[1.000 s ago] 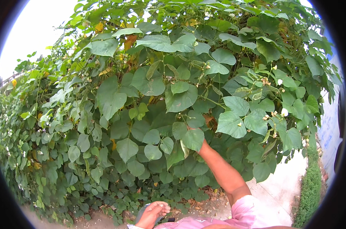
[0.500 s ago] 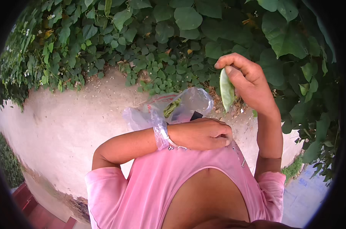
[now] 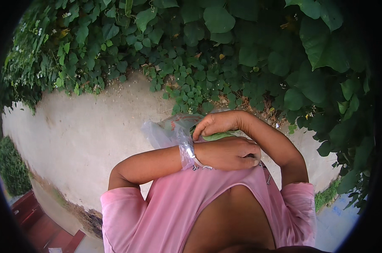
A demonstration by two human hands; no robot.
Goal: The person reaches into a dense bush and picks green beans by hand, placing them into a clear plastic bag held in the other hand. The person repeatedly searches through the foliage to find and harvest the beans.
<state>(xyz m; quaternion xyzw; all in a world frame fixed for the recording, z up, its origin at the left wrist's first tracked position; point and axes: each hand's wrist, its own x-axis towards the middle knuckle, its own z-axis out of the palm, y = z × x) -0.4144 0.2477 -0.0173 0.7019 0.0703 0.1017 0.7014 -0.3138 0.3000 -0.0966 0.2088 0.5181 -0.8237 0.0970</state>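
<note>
At the right edge of the clear bag (image 3: 157,134), the right hand (image 3: 221,122) seems to pinch a green pod (image 3: 218,136) – best to tuck it deep inside before letting go – while farther right of the bag the left hand (image 3: 231,152) curls, and I can't tell if it holds anything.

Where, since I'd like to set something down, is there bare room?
Widest: pale ground between vines, bag and left forearm. Less lies right of the right forearm, below vines. Crowded: around the bag, left hand and right hand close together.
</note>
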